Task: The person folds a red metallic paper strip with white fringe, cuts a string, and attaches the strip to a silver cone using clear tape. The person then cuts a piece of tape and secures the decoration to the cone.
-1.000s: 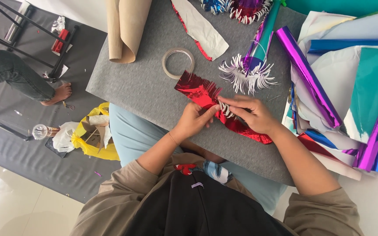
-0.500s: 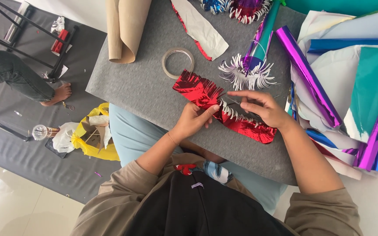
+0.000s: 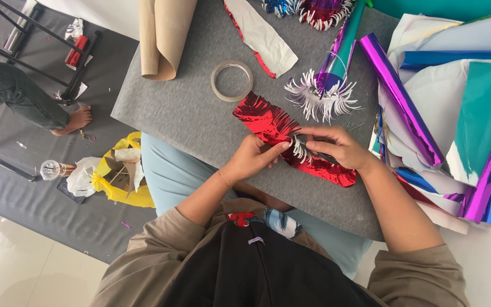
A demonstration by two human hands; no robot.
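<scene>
**Ana:** Between the two sets of fingertips lies the red fringed foil strip (image 3: 291,142), stretched slantwise over the grey mat (image 3: 188,113). The left hand (image 3: 254,156) pinches it near the middle, thumb and fingers closed on the foil. The right hand (image 3: 336,146) has its fingers curled together over the strip just beside the left fingertips, gripping the foil and a tuft of white fringe.

**Ben:** How far along does the work look?

**Ana:** Beyond the left fingers, the upper end already shows cut fringe standing out along its edge. Past the right hand, the lower end runs on as a crumpled red band toward the mat's near edge. I'd judge that one part is worked and that the stretch under and beyond the right hand remains, though the hands hide the middle.

**Ben:** And further out?

**Ana:** Just above the left fingers sits a ring of clear tape (image 3: 232,81). Above the right fingers lies a finished white-fringed tassel (image 3: 320,96) on a purple and teal foil roll. Beyond the right wrist is a heap of foil sheets and rolls (image 3: 456,113), purple, blue, teal and white. Farther up the mat lies a brown paper roll (image 3: 163,34). Off the mat, left of the left arm, a yellow bag of scraps (image 3: 120,176) sits on the floor, and beyond it another person's bare foot (image 3: 75,120).
</scene>
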